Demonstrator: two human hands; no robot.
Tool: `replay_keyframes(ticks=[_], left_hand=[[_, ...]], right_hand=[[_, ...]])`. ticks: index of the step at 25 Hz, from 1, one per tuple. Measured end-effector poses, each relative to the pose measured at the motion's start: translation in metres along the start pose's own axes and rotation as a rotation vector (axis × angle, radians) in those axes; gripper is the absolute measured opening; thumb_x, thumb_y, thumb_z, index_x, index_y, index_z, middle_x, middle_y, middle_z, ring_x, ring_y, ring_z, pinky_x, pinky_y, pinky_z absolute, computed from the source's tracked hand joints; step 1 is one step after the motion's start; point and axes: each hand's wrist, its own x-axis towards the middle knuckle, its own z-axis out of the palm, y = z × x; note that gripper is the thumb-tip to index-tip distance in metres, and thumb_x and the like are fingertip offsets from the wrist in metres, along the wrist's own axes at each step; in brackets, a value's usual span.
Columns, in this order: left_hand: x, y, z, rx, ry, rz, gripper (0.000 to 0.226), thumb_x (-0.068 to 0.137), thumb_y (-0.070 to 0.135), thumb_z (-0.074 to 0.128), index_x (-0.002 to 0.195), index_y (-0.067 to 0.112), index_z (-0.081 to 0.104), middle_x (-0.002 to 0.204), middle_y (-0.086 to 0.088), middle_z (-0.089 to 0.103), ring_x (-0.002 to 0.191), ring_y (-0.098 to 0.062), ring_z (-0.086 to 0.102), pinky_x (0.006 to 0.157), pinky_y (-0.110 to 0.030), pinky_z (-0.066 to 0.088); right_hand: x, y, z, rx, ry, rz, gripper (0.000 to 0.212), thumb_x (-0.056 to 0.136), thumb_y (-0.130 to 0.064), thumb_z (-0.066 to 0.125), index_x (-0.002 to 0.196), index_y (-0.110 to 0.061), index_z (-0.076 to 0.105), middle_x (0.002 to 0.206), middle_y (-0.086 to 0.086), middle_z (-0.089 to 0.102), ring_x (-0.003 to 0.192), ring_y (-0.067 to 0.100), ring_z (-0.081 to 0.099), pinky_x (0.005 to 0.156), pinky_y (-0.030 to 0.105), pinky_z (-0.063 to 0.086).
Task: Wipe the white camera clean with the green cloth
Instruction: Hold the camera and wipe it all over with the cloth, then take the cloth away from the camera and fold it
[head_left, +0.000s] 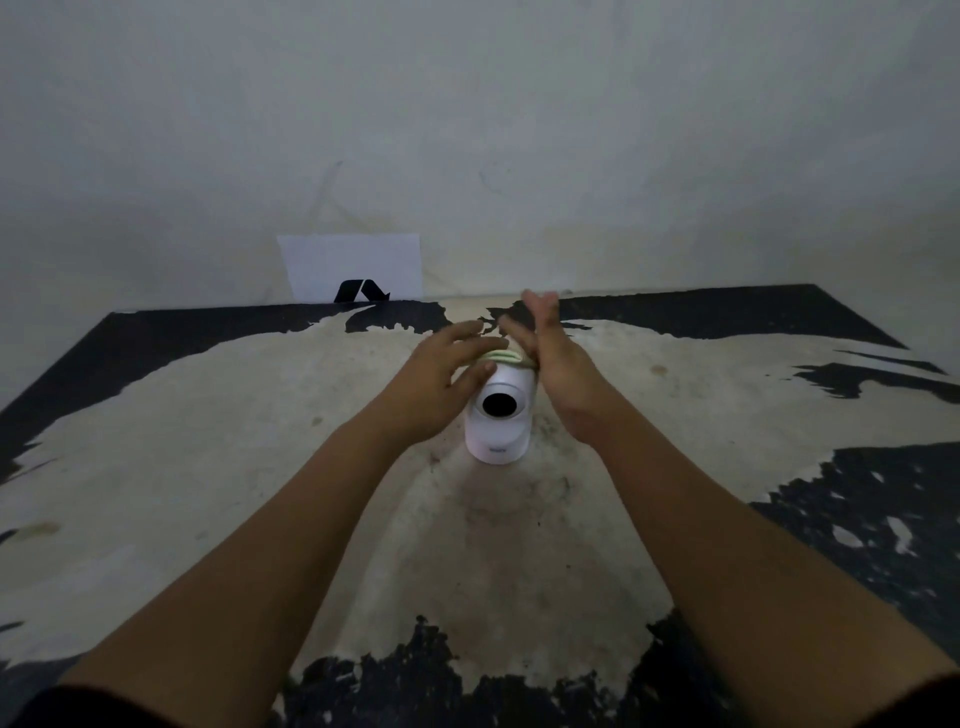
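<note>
The white camera (500, 426) stands upright in the middle of the table, its round black lens facing me. The folded green cloth (503, 357) lies on top of it, and only its near edge shows. My left hand (447, 375) reaches over the camera's top from the left, with its fingers on the cloth and its thumb against the camera's upper side. My right hand (553, 358) stands edge-on against the right side of the camera and cloth, its fingers stretched out and pointing away from me.
The table (208, 467) has a worn cream surface with flaking black patches toward its edges. A white sheet with a black mark (353, 267) leans against the wall at the table's far edge, left of centre. The wall rises close behind the table.
</note>
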Motion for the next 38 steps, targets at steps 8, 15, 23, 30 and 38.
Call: replay_keyframes(ticks=[8, 15, 23, 30, 38], left_hand=[[0.018, 0.021, -0.008, -0.162, -0.084, -0.227, 0.012, 0.089, 0.026, 0.049, 0.082, 0.018, 0.054, 0.113, 0.0, 0.064, 0.102, -0.015, 0.054, 0.084, -0.032, 0.037], [0.016, 0.02, 0.014, -0.649, -0.171, -0.628, 0.048, 0.089, 0.061, 0.033, 0.096, 0.022, 0.06, 0.109, -0.013, 0.067, 0.102, -0.027, 0.063, 0.096, -0.042, 0.049], [-0.03, 0.003, 0.031, -0.722, 0.026, -0.644, 0.05, 0.09, 0.06, 0.031, 0.091, 0.024, 0.065, 0.103, -0.011, 0.066, 0.097, -0.024, 0.06, 0.094, -0.041, 0.045], [-0.068, 0.022, 0.025, -0.508, 0.189, -0.553, 0.038, 0.095, 0.029, 0.038, 0.093, -0.003, 0.061, 0.095, -0.029, 0.064, 0.083, -0.038, 0.063, 0.071, -0.044, 0.056], [-0.093, 0.079, -0.004, -1.042, 0.211, -0.58, 0.026, 0.095, 0.016, 0.044, 0.106, 0.004, 0.064, 0.101, -0.014, 0.07, 0.091, -0.025, 0.066, 0.079, -0.035, 0.057]], right_hand=[[-0.015, 0.047, 0.0, -0.076, 0.232, 0.118, 0.068, 0.084, -0.058, 0.052, 0.141, -0.031, 0.028, 0.134, 0.008, 0.047, 0.117, 0.027, 0.054, 0.097, 0.048, 0.049], [-0.016, 0.045, 0.003, -0.153, 0.249, 0.113, 0.078, 0.07, -0.076, 0.044, 0.133, -0.033, 0.034, 0.133, 0.012, 0.048, 0.113, 0.028, 0.057, 0.092, 0.051, 0.053], [-0.016, 0.045, 0.001, -0.162, 0.172, 0.128, 0.076, 0.066, -0.079, 0.036, 0.112, -0.021, 0.055, 0.113, 0.006, 0.063, 0.101, 0.024, 0.062, 0.092, 0.051, 0.052], [-0.019, 0.045, 0.003, -0.129, 0.196, 0.169, 0.075, 0.062, -0.08, 0.039, 0.104, -0.02, 0.057, 0.109, 0.008, 0.064, 0.099, 0.026, 0.062, 0.091, 0.051, 0.052], [-0.107, -0.01, 0.0, -0.215, 0.055, -0.281, 0.01, 0.082, -0.022, 0.069, 0.088, -0.014, 0.067, 0.079, -0.004, 0.066, 0.066, 0.001, 0.057, 0.064, 0.016, 0.048]])
